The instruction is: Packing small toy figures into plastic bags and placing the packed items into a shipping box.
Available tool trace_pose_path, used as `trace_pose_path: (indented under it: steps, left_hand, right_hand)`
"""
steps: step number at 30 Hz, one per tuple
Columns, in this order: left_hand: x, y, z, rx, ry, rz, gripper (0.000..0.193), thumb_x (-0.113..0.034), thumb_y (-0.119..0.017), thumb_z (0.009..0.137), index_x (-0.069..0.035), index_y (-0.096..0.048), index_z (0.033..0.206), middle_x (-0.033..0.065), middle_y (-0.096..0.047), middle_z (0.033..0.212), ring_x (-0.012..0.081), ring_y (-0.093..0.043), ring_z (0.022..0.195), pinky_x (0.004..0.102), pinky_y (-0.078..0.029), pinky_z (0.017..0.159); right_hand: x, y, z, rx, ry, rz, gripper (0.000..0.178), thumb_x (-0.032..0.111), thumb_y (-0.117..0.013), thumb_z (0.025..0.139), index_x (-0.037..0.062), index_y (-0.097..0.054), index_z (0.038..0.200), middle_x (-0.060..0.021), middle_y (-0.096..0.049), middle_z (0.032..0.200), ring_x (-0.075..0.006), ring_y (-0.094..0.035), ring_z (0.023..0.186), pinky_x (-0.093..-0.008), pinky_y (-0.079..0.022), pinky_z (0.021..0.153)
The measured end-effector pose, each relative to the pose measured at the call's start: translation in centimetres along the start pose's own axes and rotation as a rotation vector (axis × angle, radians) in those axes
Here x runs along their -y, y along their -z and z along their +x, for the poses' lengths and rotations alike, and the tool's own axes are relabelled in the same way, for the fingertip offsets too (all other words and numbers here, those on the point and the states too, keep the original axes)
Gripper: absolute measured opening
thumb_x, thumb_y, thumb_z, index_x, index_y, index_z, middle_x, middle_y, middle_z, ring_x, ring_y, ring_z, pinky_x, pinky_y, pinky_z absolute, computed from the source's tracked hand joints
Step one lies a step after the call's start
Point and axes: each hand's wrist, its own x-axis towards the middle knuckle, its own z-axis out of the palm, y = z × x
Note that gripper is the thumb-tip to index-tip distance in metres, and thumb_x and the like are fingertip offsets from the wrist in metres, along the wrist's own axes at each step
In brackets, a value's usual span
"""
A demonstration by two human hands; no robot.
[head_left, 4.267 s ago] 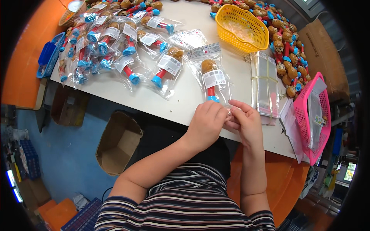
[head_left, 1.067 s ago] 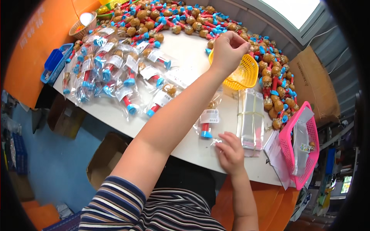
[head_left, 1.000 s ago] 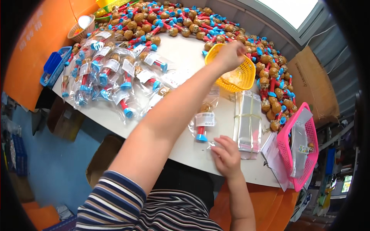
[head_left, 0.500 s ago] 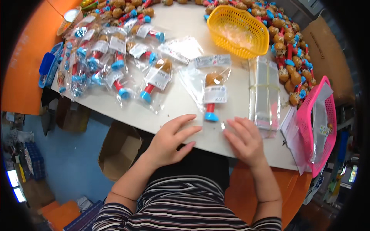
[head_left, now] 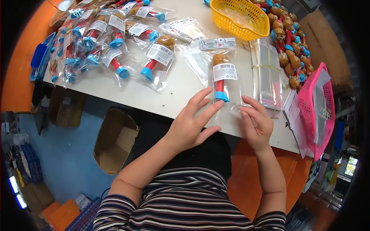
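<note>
Starting on the left, we see a heap of bagged toys (head_left: 88,42) on the far left of the surface (head_left: 154,101), well apart from our hands. Next comes our left hand (head_left: 194,122), empty, its fingers spread and pointing far and right, with one fingertip at or just beside the blue base of the middle toy (head_left: 220,85). That toy lies in its clear bag (head_left: 236,85) just beyond the hands and between them, its long axis running almost straight from near to far, brown head at the far end. To its right is our right hand (head_left: 257,124), apart from the left, its fingers bent by the bag's near right edge; we cannot tell whether they pinch the film. The left hand is nearer the toy. Farther right lies a tied bundle of clear sleeves (head_left: 268,77).
</note>
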Motion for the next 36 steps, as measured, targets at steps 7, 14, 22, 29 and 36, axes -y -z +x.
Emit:
trace_pose_path:
  steps: [7,14,22,29,36]
  left_hand:
    - [0.4,-1.2,-0.3,-0.073,-0.088,0.069,0.033,-0.001,-0.076,0.078,-0.006,-0.069,0.109,0.0197,-0.052,0.132,0.0305,-0.064,0.105,0.0364,-0.056,0.087]
    - [0.6,2.0,0.6,0.011,-0.181,0.107,0.022,0.001,-0.075,0.071,-0.002,-0.068,0.092,0.0129,-0.066,0.114,0.0258,-0.067,0.096,0.0331,-0.056,0.075]
    - [1.0,1.7,0.4,0.037,-0.380,0.206,0.021,-0.001,-0.075,0.072,-0.004,-0.067,0.091,0.0083,-0.070,0.095,0.0281,-0.068,0.091,0.0334,-0.055,0.075]
    - [-2.2,1.4,0.8,0.044,0.138,-0.062,0.009,-0.001,-0.069,0.079,-0.003,-0.064,0.086,0.0101,-0.064,0.083,0.0282,-0.063,0.079,0.0350,-0.050,0.071]
    - [-2.6,0.0,1.3,-0.015,0.270,0.140,0.007,-0.005,-0.067,0.083,-0.002,-0.061,0.081,0.0094,-0.059,0.072,0.0245,-0.055,0.066,0.0344,-0.045,0.063]
  right_hand:
    - [0.8,0.3,-0.3,-0.027,0.109,-0.106,0.014,-0.004,-0.068,0.080,-0.0009,-0.068,0.094,-0.0163,-0.066,0.112,-0.0263,-0.066,0.095,-0.0300,-0.052,0.081]
    - [-0.1,1.5,-0.6,0.144,0.571,-0.500,0.016,0.000,-0.071,0.068,0.0014,-0.069,0.084,-0.0074,-0.071,0.105,-0.0250,-0.067,0.092,-0.0324,-0.057,0.074]
    - [-0.3,2.2,-0.8,0.202,0.617,-0.421,0.016,0.003,-0.073,0.069,0.0021,-0.068,0.084,-0.0079,-0.071,0.103,-0.0251,-0.066,0.088,-0.0317,-0.056,0.072]
    - [0.3,2.3,-1.0,0.200,0.022,0.001,0.010,0.006,-0.073,0.077,0.0028,-0.064,0.078,-0.0092,-0.066,0.085,-0.0252,-0.060,0.076,-0.0342,-0.049,0.067]
    - [1.8,1.9,1.1,0.280,-0.475,-0.010,0.020,0.011,-0.071,0.084,-0.0005,-0.059,0.075,-0.0057,-0.060,0.073,-0.0095,-0.056,0.067,-0.0244,-0.042,0.057]
